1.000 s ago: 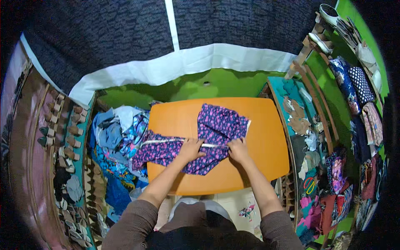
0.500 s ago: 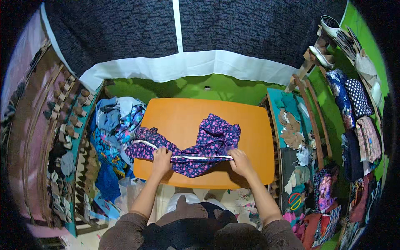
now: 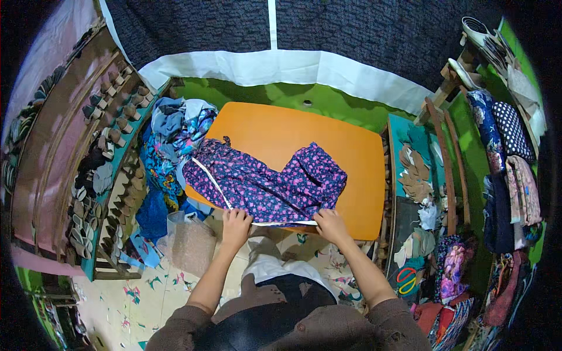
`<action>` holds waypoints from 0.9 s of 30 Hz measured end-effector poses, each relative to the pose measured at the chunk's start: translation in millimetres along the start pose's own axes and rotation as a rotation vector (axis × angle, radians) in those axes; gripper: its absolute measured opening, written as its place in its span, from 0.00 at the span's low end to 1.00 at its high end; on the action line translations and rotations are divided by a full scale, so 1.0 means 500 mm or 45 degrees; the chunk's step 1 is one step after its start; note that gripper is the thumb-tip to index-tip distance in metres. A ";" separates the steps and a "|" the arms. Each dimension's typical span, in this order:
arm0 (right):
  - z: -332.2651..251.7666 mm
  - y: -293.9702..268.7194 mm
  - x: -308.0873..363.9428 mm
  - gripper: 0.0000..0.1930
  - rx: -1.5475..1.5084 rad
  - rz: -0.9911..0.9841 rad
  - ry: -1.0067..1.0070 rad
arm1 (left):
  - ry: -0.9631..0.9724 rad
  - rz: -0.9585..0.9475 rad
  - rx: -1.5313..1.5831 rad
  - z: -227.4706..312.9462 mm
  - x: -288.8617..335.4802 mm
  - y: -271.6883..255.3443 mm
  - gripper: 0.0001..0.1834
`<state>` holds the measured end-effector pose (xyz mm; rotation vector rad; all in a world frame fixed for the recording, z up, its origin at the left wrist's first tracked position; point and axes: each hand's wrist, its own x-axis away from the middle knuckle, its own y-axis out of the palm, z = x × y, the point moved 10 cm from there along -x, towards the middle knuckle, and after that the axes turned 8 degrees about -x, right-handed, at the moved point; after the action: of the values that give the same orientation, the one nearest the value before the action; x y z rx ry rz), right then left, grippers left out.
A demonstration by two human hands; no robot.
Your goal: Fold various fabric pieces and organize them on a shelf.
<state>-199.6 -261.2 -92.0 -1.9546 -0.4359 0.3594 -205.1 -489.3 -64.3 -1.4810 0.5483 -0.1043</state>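
Head cam, floral cloth (image 3: 263, 181), white edge (image 3: 284, 223) pinched w/ L fingers (image 3: 235, 214), R fingers (image 3: 325, 216), rest beyond.

A workshop: cut scraps (image 3: 414, 180), scissors (image 3: 408, 281), heaped cloth (image 3: 170, 126)

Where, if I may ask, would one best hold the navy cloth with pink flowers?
Probably the cloth is best pinched at its white near-edge strip, from the person's side, because that runs nearly straight between left hand and right hand.
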 end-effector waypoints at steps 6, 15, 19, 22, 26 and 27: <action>-0.007 0.011 0.009 0.16 -0.221 0.004 0.007 | -0.063 -0.048 0.135 0.012 -0.003 0.001 0.17; 0.166 -0.056 -0.047 0.18 -0.499 0.640 0.837 | 0.246 0.066 0.245 0.106 -0.221 -0.012 0.17; 0.147 -0.043 -0.084 0.10 -0.683 0.682 0.716 | 0.148 -0.192 0.582 0.166 -0.260 0.080 0.27; 0.054 -0.082 -0.107 0.07 -0.789 0.716 0.387 | -0.072 -0.590 0.900 0.162 -0.272 0.171 0.34; -0.009 -0.087 -0.126 0.05 -0.782 0.592 0.145 | -0.439 -0.611 1.114 0.108 -0.301 0.200 0.23; -0.011 -0.090 -0.129 0.05 -0.782 0.589 0.137 | -0.448 -0.488 1.188 0.098 -0.316 0.191 0.18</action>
<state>-260.6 -277.8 -45.0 -2.6662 -0.0049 0.4433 -348.2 -372.0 -111.4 -0.6406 -0.0990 -0.3410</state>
